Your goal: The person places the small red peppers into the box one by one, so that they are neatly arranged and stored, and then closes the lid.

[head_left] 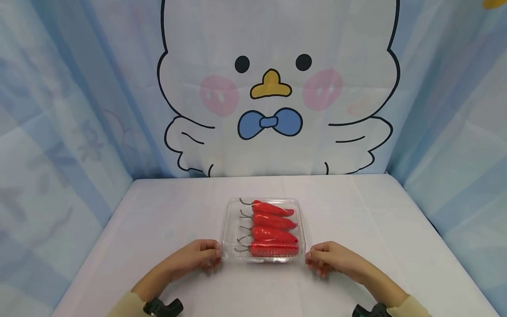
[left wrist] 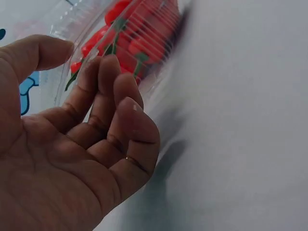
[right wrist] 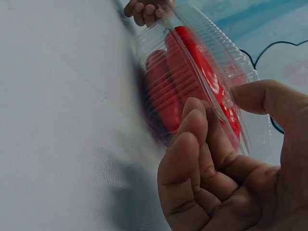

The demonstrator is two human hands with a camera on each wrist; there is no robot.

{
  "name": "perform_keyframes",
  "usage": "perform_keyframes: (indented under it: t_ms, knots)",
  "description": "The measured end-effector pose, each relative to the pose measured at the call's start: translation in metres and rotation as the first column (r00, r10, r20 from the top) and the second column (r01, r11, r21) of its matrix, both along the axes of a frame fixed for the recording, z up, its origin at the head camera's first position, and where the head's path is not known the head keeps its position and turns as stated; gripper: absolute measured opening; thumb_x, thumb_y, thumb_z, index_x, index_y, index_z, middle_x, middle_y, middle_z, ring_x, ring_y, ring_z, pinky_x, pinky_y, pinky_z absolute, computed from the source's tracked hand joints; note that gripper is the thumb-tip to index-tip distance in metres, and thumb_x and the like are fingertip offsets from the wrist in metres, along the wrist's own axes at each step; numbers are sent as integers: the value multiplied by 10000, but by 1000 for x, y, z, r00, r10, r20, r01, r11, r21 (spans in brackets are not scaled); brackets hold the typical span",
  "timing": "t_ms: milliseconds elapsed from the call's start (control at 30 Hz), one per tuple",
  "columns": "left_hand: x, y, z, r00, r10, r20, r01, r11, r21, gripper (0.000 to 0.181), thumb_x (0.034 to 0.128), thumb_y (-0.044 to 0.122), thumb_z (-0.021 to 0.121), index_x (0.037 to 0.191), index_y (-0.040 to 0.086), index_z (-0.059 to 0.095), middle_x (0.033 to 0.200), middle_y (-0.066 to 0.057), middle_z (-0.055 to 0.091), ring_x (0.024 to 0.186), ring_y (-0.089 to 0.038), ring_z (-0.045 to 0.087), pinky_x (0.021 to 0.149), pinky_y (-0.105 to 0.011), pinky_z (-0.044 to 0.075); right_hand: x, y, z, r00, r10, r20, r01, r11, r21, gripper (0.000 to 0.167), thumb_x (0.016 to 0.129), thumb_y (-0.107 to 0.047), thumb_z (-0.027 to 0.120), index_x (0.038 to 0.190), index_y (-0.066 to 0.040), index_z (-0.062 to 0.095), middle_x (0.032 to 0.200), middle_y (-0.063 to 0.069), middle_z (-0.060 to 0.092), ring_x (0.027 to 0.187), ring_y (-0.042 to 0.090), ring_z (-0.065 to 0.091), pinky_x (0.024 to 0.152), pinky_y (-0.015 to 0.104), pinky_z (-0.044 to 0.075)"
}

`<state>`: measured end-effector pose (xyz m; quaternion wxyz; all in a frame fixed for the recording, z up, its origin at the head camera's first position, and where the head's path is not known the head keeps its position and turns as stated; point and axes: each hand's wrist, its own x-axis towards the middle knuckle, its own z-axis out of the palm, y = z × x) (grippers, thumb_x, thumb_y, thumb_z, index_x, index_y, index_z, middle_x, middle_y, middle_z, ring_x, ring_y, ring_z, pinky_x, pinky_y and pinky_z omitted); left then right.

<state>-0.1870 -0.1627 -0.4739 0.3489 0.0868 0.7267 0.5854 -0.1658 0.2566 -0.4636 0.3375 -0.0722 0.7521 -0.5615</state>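
Note:
A clear plastic clamshell box (head_left: 233,220) sits mid-table with several red chili peppers (head_left: 274,221) inside, stacked in a row, their thin stems to the left. My left hand (head_left: 199,257) is at the box's near left corner; in the left wrist view, its thumb and fingers (left wrist: 109,67) pinch the rim. At the near right corner my right hand (head_left: 330,259) pinches the opposite rim between thumb and fingers (right wrist: 192,120). The box's ribbed side wall shows in both wrist views. Its lid appears to lie over the peppers.
A white cloth covers the table (head_left: 158,211). Behind it hangs a curtain (head_left: 273,152) printed with a cartoon bird, and pale blue curtains (head_left: 59,154) flank both sides. Dark camera straps (head_left: 163,307) sit on the wrists.

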Motion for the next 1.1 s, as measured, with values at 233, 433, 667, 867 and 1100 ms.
perform_keyframes:
  t_ms: [233, 433, 667, 867, 1100]
  knots:
    - [6, 3, -1, 999, -11, 51, 10, 1000, 27, 283, 1040, 246, 576, 1066, -16, 680, 899, -5, 706, 770, -117, 605, 654, -246, 520, 4, -1, -1, 1000, -2, 31, 4, 999, -50, 310, 1031, -247, 575, 1000, 41, 685, 827, -5, 682, 633, 60, 569, 580, 192, 505]
    - [3, 7, -1, 999, 26, 20, -27, 1000, 16, 273, 1030, 237, 579, 1018, -10, 693, 860, -2, 709, 717, -104, 580, 611, -231, 482, -1, -3, -2, 999, -45, 14, 46, 997, -56, 311, 1029, -221, 570, 1017, 66, 689, 837, 14, 700, 624, 68, 568, 581, 200, 513]
    - [-6, 16, -1, 993, 117, -27, -117, 993, -11, 270, 1036, 258, 575, 1014, 15, 690, 858, 10, 699, 717, -111, 554, 611, -237, 458, -14, -8, -4, 984, -176, -24, 176, 984, -19, 339, 1020, -201, 535, 1091, 93, 687, 846, 22, 705, 646, 70, 576, 608, 197, 543]
    - [-13, 20, -1, 986, 155, -56, -155, 988, -11, 235, 1033, 263, 581, 976, 55, 676, 849, 27, 690, 720, -120, 543, 605, -242, 428, -22, -11, -6, 971, -232, -47, 232, 973, -8, 367, 1019, -204, 531, 1126, 114, 680, 873, 34, 713, 691, 90, 599, 644, 205, 567]
    - [-19, 20, -1, 985, 149, -84, -151, 988, -25, 258, 1033, 253, 582, 1013, 17, 684, 842, 22, 690, 729, -130, 532, 620, -241, 417, -27, -11, -7, 967, -249, -54, 248, 968, -29, 385, 1042, -225, 532, 1156, 115, 670, 894, 38, 713, 716, 101, 617, 670, 208, 578]
